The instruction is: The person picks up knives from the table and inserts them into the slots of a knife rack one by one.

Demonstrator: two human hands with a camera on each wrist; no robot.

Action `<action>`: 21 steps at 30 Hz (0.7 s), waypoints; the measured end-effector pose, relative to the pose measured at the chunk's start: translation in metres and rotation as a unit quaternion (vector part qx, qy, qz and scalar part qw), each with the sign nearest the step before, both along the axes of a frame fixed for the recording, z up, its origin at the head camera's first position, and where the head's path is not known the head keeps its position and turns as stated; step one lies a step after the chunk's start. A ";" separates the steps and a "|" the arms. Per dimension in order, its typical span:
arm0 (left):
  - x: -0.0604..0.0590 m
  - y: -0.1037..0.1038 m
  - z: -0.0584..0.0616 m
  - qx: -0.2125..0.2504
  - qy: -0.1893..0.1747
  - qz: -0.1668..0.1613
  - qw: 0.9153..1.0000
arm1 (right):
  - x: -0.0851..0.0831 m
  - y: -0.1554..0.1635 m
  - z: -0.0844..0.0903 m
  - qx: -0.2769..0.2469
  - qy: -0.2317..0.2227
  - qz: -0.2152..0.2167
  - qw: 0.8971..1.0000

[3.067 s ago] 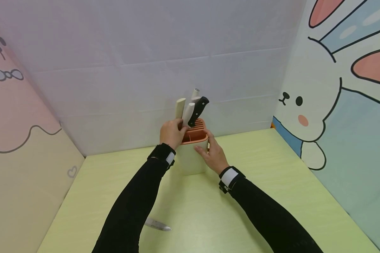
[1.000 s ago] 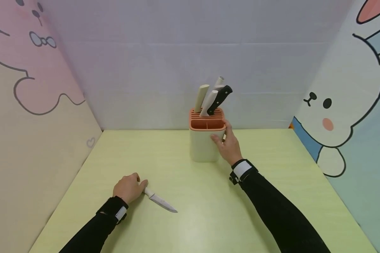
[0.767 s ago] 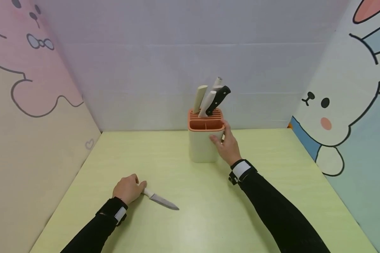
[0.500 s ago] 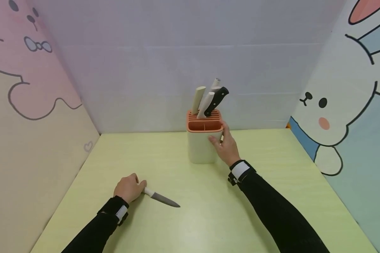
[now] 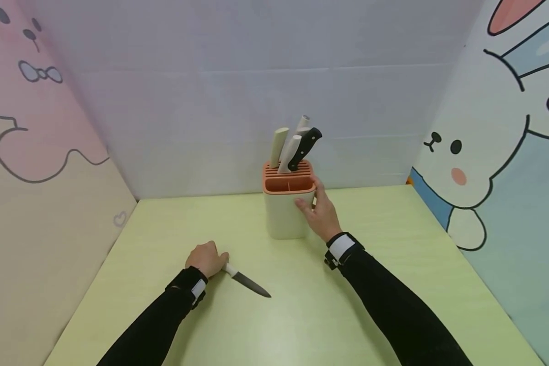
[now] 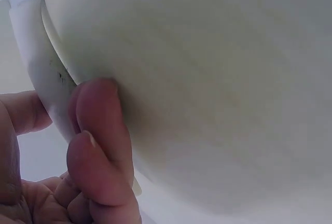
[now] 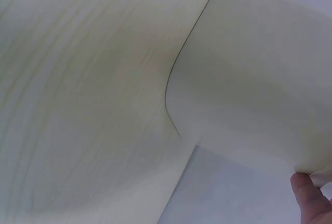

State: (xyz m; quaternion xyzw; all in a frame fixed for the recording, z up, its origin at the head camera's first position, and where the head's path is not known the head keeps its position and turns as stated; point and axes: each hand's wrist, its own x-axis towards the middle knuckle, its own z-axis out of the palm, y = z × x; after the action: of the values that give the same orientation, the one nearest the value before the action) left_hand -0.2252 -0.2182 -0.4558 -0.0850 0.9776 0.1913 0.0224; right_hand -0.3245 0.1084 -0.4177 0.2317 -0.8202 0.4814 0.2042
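Note:
My left hand (image 5: 206, 258) grips the white handle of a kitchen knife (image 5: 251, 284) low over the left-middle of the table, its blade pointing right and toward me. In the left wrist view the fingers (image 6: 101, 146) and thumb curl round the knife's handle (image 6: 44, 63). Upright near the back wall stands a cream knife holder (image 5: 283, 218) with an orange slotted top. My right hand (image 5: 322, 216) holds its right side, thumb on the front and fingers at the rim. In the right wrist view the thumb (image 7: 308, 195) touches the holder's pale wall (image 7: 249, 79).
Several knives stand in the slots, among them one with a black handle (image 5: 305, 148) and one with a cream handle (image 5: 278, 147). An open divided compartment (image 5: 288, 185) lies at the holder's front. Walls enclose the yellow-green table (image 5: 302, 315) at the back and sides.
My left hand has left the knives in the holder, come down to the knife on the table and taken its handle. Lately it has shifted right with the knife. My right hand stays on the holder.

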 end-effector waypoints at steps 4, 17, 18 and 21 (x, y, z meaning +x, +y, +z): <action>-0.013 0.016 0.002 0.002 -0.008 -0.002 1.000 | 0.000 -0.001 -0.001 0.002 -0.001 -0.002 1.000; -0.040 0.051 0.012 0.012 -0.002 0.006 1.000 | -0.002 -0.002 -0.001 0.008 0.004 -0.003 1.000; -0.040 0.052 0.012 0.015 -0.001 0.008 1.000 | -0.002 -0.002 -0.001 0.007 0.005 -0.003 1.000; -0.040 0.053 0.014 0.023 0.005 0.007 1.000 | -0.002 -0.001 -0.001 0.004 0.006 -0.002 1.000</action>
State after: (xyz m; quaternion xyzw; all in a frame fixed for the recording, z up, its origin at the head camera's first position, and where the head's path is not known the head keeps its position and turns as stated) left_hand -0.2652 -0.1652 -0.4415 -0.0904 0.9723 0.2148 0.0182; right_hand -0.3265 0.1073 -0.4191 0.2337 -0.8214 0.4766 0.2087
